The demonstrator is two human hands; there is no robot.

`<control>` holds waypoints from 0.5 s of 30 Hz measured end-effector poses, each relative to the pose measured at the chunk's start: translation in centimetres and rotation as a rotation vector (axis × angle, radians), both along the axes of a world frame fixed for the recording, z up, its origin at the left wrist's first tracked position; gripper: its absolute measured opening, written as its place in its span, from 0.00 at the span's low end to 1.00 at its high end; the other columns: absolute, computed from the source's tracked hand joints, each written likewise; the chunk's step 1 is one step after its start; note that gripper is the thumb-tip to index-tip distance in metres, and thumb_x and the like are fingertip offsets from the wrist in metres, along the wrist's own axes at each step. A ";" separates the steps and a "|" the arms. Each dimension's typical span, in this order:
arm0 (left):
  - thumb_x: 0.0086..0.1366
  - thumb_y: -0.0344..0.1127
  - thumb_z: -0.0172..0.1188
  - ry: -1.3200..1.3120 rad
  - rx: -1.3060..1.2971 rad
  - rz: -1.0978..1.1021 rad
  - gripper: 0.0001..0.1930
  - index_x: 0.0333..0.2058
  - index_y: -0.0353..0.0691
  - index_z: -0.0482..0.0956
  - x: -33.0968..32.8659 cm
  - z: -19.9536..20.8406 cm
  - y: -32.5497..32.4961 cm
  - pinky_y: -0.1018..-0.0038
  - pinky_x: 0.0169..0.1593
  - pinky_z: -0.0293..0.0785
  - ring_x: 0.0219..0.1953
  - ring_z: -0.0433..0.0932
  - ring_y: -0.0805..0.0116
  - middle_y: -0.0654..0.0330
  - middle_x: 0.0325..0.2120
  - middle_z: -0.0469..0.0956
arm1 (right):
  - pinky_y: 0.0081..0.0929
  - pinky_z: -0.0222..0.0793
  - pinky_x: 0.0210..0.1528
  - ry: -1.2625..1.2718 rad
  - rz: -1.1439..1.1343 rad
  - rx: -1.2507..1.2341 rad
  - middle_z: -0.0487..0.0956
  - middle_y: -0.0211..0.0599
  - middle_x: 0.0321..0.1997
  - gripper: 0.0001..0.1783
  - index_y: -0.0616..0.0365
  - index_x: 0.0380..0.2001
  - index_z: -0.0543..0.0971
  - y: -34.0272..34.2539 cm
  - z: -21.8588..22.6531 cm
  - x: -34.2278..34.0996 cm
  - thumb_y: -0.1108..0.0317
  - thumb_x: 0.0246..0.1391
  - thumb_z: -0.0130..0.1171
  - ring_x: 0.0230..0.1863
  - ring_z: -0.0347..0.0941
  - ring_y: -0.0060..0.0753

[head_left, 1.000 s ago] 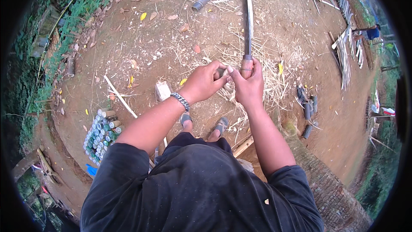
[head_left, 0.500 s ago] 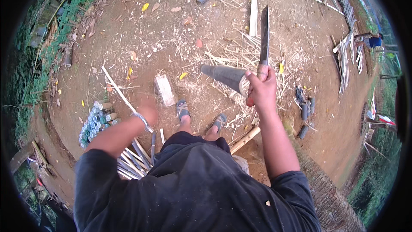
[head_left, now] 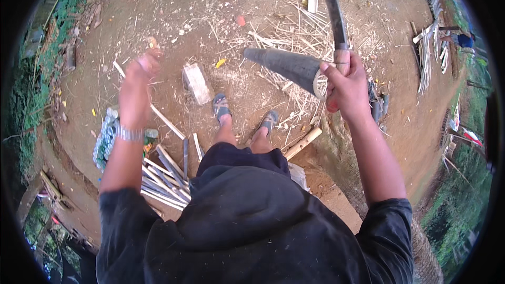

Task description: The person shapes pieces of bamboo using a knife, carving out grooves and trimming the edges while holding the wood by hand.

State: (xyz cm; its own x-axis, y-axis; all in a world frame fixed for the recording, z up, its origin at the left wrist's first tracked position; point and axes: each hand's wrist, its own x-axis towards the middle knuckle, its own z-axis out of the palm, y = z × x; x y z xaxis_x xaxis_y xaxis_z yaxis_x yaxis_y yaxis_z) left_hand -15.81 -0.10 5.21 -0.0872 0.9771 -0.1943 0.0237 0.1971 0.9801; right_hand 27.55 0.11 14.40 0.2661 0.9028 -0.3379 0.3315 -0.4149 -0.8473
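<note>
Bamboo tube slanted over shavings, open end at the thumb of the right hand, which curled around a machete; the left hand blurred too much to tell spread from closed. Hollow, the tube was likely stiff, light, best gripped near its rim.

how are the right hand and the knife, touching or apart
Touching: the head view shows the right hand gripping the knife by its handle, thumb and fingers closed around it.
</note>
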 end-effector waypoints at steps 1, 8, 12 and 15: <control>0.74 0.48 0.51 0.068 -0.066 -0.239 0.18 0.43 0.37 0.77 2.2 2.1 -2.8 0.61 0.60 0.68 0.55 0.74 0.61 0.49 0.52 0.77 | 0.19 0.64 0.20 0.000 -0.003 -0.005 0.73 0.28 0.25 0.33 0.67 0.54 0.66 -0.2 -0.4 0.4 0.65 0.53 0.71 0.20 0.67 0.16; 0.62 0.60 0.62 0.791 -0.622 -1.225 0.35 0.57 0.37 0.78 3.7 2.7 -8.2 0.58 0.59 0.70 0.59 0.75 0.49 0.43 0.57 0.75 | 0.20 0.64 0.20 0.066 0.004 0.048 0.74 0.29 0.27 0.34 0.68 0.56 0.65 0.7 0.3 0.4 0.66 0.52 0.71 0.20 0.68 0.17; 0.64 0.64 0.57 0.640 -0.531 -1.186 0.38 0.61 0.39 0.74 -2.5 -0.5 -8.8 0.58 0.65 0.65 0.65 0.69 0.48 0.44 0.63 0.70 | 0.21 0.66 0.21 -0.019 0.010 0.099 0.75 0.31 0.29 0.31 0.66 0.55 0.67 1.6 -1.6 -0.5 0.67 0.52 0.70 0.21 0.69 0.19; 0.63 0.62 0.60 0.430 -0.201 -1.234 0.35 0.61 0.43 0.76 3.8 2.9 -10.8 0.56 0.65 0.63 0.63 0.70 0.50 0.48 0.59 0.73 | 0.20 0.66 0.21 0.050 -0.040 0.016 0.75 0.31 0.30 0.30 0.66 0.54 0.67 1.4 0.0 0.0 0.67 0.53 0.70 0.22 0.70 0.19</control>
State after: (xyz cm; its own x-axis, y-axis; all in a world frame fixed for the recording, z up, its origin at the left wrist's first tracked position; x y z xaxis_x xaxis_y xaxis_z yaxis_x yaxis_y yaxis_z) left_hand -12.01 -10.89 8.11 0.7425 0.4160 -0.5250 0.5908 -0.0376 0.8059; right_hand 27.53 1.53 14.36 0.2848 0.8973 -0.3371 0.2723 -0.4129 -0.8691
